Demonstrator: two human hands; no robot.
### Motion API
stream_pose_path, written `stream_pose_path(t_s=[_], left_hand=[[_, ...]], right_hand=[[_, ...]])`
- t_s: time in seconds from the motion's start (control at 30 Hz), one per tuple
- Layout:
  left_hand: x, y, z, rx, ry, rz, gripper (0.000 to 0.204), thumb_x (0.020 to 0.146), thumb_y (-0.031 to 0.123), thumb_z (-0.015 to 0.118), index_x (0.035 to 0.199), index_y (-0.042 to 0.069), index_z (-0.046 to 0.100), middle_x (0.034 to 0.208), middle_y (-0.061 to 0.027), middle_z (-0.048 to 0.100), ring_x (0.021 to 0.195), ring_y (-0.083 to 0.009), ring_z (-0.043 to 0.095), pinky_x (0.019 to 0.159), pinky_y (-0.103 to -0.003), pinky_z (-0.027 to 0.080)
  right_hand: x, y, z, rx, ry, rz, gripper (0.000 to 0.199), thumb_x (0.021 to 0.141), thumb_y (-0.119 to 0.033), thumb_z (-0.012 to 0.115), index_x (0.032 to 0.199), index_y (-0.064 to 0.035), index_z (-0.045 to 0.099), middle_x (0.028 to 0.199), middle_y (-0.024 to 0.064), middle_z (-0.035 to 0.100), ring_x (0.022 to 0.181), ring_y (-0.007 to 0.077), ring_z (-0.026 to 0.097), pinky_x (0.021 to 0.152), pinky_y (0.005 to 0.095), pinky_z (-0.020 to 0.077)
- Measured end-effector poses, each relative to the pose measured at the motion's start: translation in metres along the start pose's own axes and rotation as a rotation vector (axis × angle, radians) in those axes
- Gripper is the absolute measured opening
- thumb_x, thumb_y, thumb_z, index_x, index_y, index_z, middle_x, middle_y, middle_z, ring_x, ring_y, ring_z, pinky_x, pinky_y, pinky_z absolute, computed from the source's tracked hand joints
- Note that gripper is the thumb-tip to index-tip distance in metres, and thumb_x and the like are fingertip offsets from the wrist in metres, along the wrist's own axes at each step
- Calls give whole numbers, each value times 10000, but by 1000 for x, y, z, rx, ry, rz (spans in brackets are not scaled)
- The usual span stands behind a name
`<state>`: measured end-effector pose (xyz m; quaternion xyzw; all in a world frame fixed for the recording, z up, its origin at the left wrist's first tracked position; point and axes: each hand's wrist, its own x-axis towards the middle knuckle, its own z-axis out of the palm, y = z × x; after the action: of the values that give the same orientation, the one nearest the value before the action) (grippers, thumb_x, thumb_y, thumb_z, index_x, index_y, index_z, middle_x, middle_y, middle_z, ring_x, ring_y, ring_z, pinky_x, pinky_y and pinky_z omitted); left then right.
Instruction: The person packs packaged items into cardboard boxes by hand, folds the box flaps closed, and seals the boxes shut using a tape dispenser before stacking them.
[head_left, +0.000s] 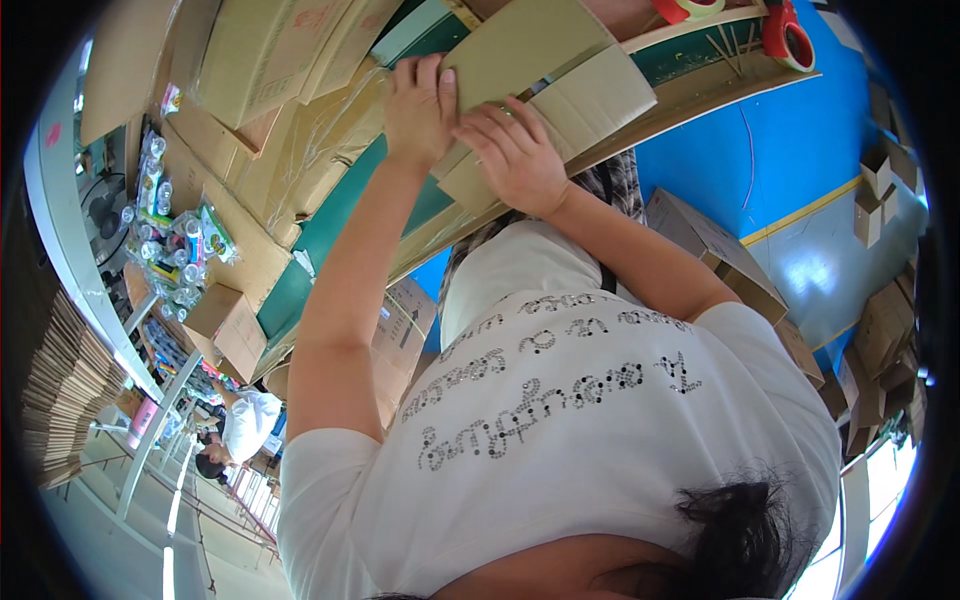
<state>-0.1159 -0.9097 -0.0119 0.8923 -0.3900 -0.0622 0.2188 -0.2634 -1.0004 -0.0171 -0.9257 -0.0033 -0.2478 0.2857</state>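
Observation:
A tan cardboard box (520,50), folded flat or nearly so, lies on the green-topped workbench (345,205) in front of me, with a slot between two of its flaps. At its left edge, my left hand (418,112) has its fingers bent over the cardboard and gripping it. My right hand (515,158) rests on the near flap (595,105), its fingers stretched out and slightly apart. The undersides of both hands are hidden.
Flat cardboard sheets (270,60) lie at the left. Beyond them are clear-wrapped packs (180,240) and a small open carton (228,325). A red tape dispenser (787,38) sits at the bench's right end. Cartons (715,250) stand on the floor. Another person (250,425) works far left.

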Motion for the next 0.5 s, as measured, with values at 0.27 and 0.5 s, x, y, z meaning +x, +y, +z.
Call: stream_pose_path(t_s=[0.27,0.5], left_hand=[[5,-5,-9,-65,-190,-165,373,1013,371,308,1178,133,543,986,-143,678,876,-344,653,766,-456,510],[6,-14,-4,-174,-159,-176,351,993,361,347,1150,195,614,926,-131,694,860,-352,654,753,-450,510]], right_hand=[[11,-31,26,-285,17,-16,510,778,-280,619,1276,-207,540,1286,85,501,1194,301,481,1036,582,338],[16,-26,36,-537,-124,88,724,791,-303,620,1411,-497,300,1442,114,399,1294,351,409,1060,600,291]])
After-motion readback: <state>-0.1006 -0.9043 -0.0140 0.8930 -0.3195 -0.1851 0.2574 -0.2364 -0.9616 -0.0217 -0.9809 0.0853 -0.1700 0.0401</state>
